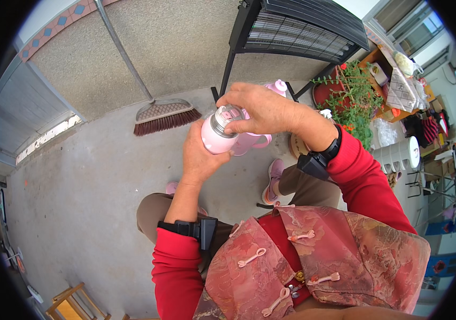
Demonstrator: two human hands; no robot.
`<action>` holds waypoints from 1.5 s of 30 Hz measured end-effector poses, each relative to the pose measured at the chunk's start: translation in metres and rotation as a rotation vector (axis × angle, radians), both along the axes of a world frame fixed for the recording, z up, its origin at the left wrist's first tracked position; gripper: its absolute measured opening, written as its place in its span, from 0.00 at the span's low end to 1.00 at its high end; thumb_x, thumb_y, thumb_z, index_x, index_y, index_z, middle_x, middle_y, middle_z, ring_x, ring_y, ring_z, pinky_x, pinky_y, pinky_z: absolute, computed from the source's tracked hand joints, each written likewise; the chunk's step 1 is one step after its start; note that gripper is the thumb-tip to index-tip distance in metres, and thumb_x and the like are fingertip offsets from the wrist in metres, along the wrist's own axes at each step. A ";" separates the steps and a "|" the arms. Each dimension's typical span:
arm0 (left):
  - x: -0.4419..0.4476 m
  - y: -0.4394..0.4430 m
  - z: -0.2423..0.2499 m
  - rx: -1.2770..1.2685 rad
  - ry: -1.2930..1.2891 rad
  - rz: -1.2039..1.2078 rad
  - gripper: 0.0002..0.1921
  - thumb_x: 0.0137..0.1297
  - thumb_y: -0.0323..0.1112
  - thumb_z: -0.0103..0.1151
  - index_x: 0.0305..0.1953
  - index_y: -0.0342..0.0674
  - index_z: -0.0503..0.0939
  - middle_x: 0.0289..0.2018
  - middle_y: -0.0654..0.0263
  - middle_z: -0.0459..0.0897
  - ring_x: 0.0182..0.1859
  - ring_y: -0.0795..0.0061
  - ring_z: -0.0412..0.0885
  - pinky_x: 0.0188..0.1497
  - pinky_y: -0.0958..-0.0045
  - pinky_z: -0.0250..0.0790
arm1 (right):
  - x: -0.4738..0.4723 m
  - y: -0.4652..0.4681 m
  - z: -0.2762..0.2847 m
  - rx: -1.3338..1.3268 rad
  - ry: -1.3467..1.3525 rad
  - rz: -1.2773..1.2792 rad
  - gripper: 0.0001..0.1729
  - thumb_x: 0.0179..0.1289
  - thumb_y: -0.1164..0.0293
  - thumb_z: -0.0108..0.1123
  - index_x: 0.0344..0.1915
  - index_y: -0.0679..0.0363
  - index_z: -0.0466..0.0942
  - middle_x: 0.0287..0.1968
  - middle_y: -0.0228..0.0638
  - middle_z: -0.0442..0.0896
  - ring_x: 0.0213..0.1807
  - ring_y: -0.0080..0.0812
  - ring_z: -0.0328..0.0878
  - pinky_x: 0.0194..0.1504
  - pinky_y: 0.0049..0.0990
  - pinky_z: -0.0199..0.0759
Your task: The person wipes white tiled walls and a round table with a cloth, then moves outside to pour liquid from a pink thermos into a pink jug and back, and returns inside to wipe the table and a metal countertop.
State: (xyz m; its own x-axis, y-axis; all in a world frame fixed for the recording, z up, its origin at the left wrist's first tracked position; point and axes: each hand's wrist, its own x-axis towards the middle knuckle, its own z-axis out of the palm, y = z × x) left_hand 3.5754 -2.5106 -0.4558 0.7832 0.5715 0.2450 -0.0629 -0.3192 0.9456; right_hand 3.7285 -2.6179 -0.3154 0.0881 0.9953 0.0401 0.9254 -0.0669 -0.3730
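My left hand [202, 156] is wrapped around the body of a pink bottle [217, 143] with a metal neck ring, held in front of me above the floor. With thumb and fingers, my right hand [258, 108] grips the clear lid [231, 113] at the bottle's top. The lid is on or against the neck; whether it is loose cannot be told. Just beyond the bottle, partly hidden by my hands, stands a larger pink vessel with a side handle [265, 141]. A pink knobbed top [279, 87] shows past my right hand; its link to that vessel is hidden.
A long-handled broom [167, 115] leans against the wall. Beside it stands a black-framed appliance with a wire grille [300, 34]. To the right are a potted plant with red flowers [346, 100] and a ribbed white container [396, 154]. A wooden stool [72, 304] sits at the lower left.
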 end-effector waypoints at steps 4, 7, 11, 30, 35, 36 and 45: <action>0.001 -0.001 -0.002 0.012 -0.015 0.010 0.40 0.34 0.38 0.78 0.53 0.38 0.71 0.46 0.54 0.81 0.48 0.53 0.81 0.50 0.59 0.74 | -0.004 0.001 -0.006 0.029 -0.039 -0.037 0.29 0.55 0.57 0.72 0.50 0.66 0.79 0.42 0.47 0.79 0.46 0.50 0.77 0.49 0.40 0.73; 0.002 -0.002 -0.004 -0.011 -0.015 0.010 0.39 0.34 0.38 0.77 0.53 0.37 0.71 0.46 0.54 0.81 0.48 0.54 0.81 0.50 0.60 0.74 | -0.007 0.003 -0.011 0.044 -0.065 -0.079 0.29 0.56 0.55 0.71 0.48 0.68 0.79 0.40 0.49 0.79 0.45 0.50 0.77 0.47 0.41 0.73; 0.003 -0.003 -0.005 -0.037 -0.037 0.010 0.39 0.35 0.37 0.77 0.53 0.36 0.72 0.45 0.54 0.81 0.48 0.54 0.81 0.50 0.60 0.74 | -0.010 0.007 -0.014 0.008 -0.091 -0.146 0.29 0.56 0.53 0.70 0.45 0.69 0.81 0.39 0.51 0.80 0.45 0.51 0.77 0.47 0.41 0.73; 0.017 -0.003 -0.031 0.116 0.079 0.174 0.35 0.36 0.37 0.76 0.50 0.38 0.71 0.45 0.55 0.83 0.47 0.55 0.82 0.50 0.60 0.74 | 0.001 0.034 -0.043 -0.156 -0.011 -0.443 0.33 0.55 0.46 0.63 0.21 0.72 0.82 0.24 0.56 0.82 0.31 0.53 0.83 0.38 0.43 0.78; 0.019 -0.010 -0.028 0.095 0.195 0.149 0.35 0.35 0.38 0.77 0.47 0.39 0.71 0.44 0.54 0.80 0.48 0.49 0.79 0.50 0.55 0.73 | 0.005 0.033 -0.044 -0.252 0.028 -0.507 0.35 0.55 0.44 0.62 0.23 0.72 0.83 0.25 0.56 0.83 0.33 0.51 0.85 0.38 0.40 0.79; 0.021 -0.008 -0.029 0.112 0.196 0.147 0.34 0.36 0.38 0.77 0.47 0.38 0.71 0.43 0.54 0.81 0.47 0.50 0.80 0.50 0.56 0.73 | 0.010 0.035 -0.044 -0.352 0.037 -0.483 0.39 0.58 0.40 0.61 0.40 0.72 0.84 0.35 0.60 0.85 0.40 0.55 0.84 0.44 0.44 0.77; 0.019 0.020 -0.046 -0.623 0.363 0.029 0.26 0.47 0.39 0.73 0.45 0.29 0.79 0.36 0.60 0.84 0.32 0.69 0.82 0.34 0.69 0.73 | 0.086 -0.075 -0.067 -0.234 0.230 -0.599 0.40 0.62 0.42 0.59 0.58 0.66 0.77 0.52 0.55 0.83 0.54 0.47 0.81 0.57 0.37 0.73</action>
State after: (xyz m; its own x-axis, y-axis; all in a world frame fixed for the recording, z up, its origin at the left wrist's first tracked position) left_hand 3.5948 -2.4910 -0.5023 0.7357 0.5424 -0.4056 0.2898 0.2891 0.9124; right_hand 3.8147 -2.6929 -0.3826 0.6070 0.7525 -0.2556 0.6026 -0.6455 -0.4692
